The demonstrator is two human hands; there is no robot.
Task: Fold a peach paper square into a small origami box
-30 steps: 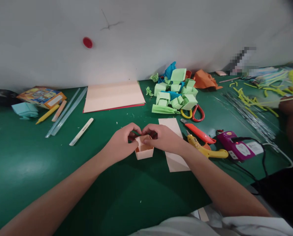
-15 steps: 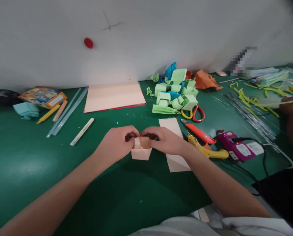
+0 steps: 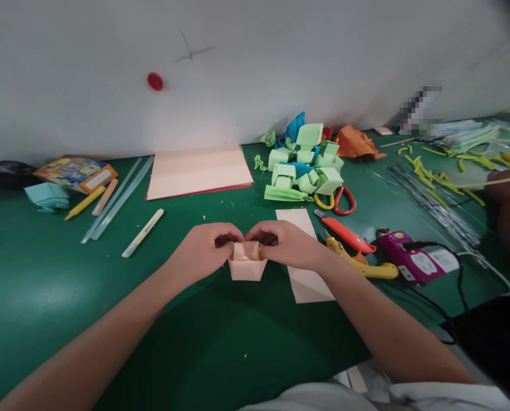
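A small peach paper box (image 3: 247, 270), open at the top, is held between both hands over the green table (image 3: 186, 354). My left hand (image 3: 207, 245) pinches its left side, thumb toward the inside and fingers behind. On the opposite side, my right hand (image 3: 282, 242) grips the box the same way; its fingertips nearly meet the left ones at the back rim. A peach flap stands along the inner back wall. Partly under my right forearm lies a peach paper strip (image 3: 310, 288).
Right of my hands are a red cutter (image 3: 349, 233), a yellow glue gun (image 3: 366, 267) and a purple power box (image 3: 413, 257) with cables. Green folded paper pieces (image 3: 308, 162) and scissors (image 3: 344, 201) lie behind. Peach sheets (image 3: 199, 168) rest by the wall. Another person's hand (image 3: 505, 188) is at far right.
The flap inside the box has shifted from the left to stand across the back wall. Both hands stay on the box, nearly in place.
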